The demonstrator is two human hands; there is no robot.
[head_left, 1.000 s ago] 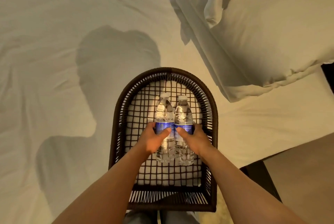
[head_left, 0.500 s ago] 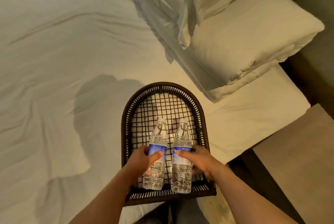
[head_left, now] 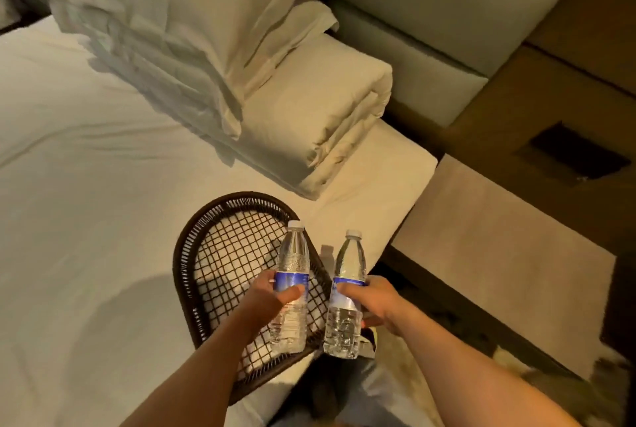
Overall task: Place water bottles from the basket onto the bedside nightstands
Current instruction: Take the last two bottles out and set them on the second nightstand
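Note:
My left hand grips a clear water bottle with a blue label and white cap, held upright above the dark wicker basket. My right hand grips a second matching bottle, held upright just past the basket's right rim, over the bed's edge. The basket lies on the white bed near its right edge, and no other bottle shows in it. A beige-topped nightstand stands to the right of the bed.
White pillows are stacked at the head of the bed, against a padded grey headboard. A dark wood panel with a black recess rises behind the nightstand. The white sheet spreads left of the basket.
Both bottles have been lifted out of the basket. My view has swung right, bringing the nightstand and headboard into sight. The right-hand bottle now sits outside the basket rim.

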